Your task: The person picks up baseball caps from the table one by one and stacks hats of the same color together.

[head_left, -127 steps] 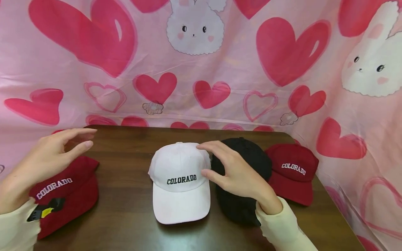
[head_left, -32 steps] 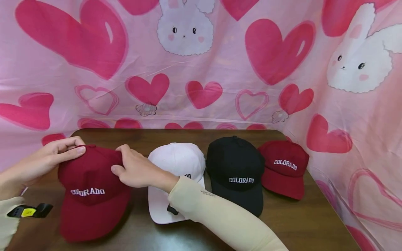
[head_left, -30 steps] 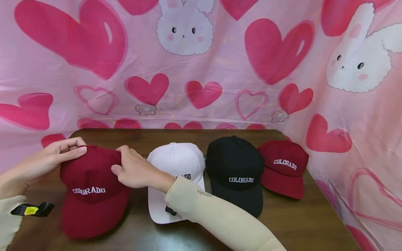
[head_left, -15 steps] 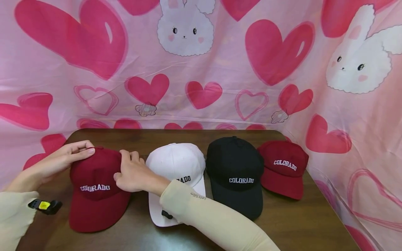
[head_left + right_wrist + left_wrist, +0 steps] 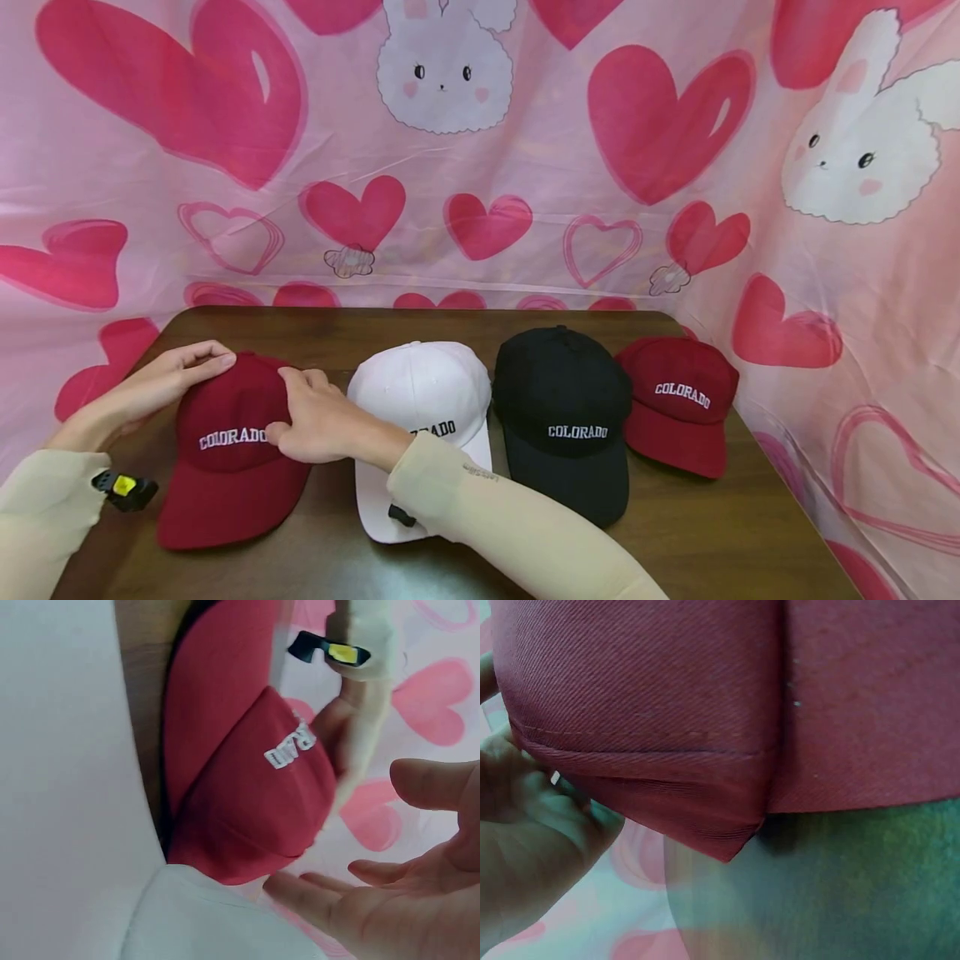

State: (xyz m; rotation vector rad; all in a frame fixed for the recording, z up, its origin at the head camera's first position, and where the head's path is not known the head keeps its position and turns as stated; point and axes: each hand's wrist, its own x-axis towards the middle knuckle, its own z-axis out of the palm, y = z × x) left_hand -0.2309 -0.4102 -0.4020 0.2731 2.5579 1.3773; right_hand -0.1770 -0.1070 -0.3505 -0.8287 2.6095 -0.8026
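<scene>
A dark red baseball cap (image 5: 232, 417) with white COLORADO lettering lies at the left of the wooden table, its brim toward me. At the cap's back left edge my left hand (image 5: 161, 383) holds it, thumb on the crown and fingers behind. The left wrist view shows that hand's fingers (image 5: 604, 817) curled by the cap's lower rear edge. On the other side my right hand (image 5: 318, 417) stands by the crown. In the right wrist view its fingers (image 5: 304, 896) are nearly straight, near or touching the cap; the thumb is well apart from it.
Just right stands a white cap (image 5: 420, 383), partly covered by my right forearm. A black cap (image 5: 562, 392) and another red cap (image 5: 678, 396) continue the row. Behind the wooden table (image 5: 322, 325) hangs a pink heart-patterned cloth (image 5: 555, 142).
Both hands came to the left red cap, which was set facing forward. It shifted right over the last second, and its brim now turns slightly further left. The black cap's lettering is now uncovered.
</scene>
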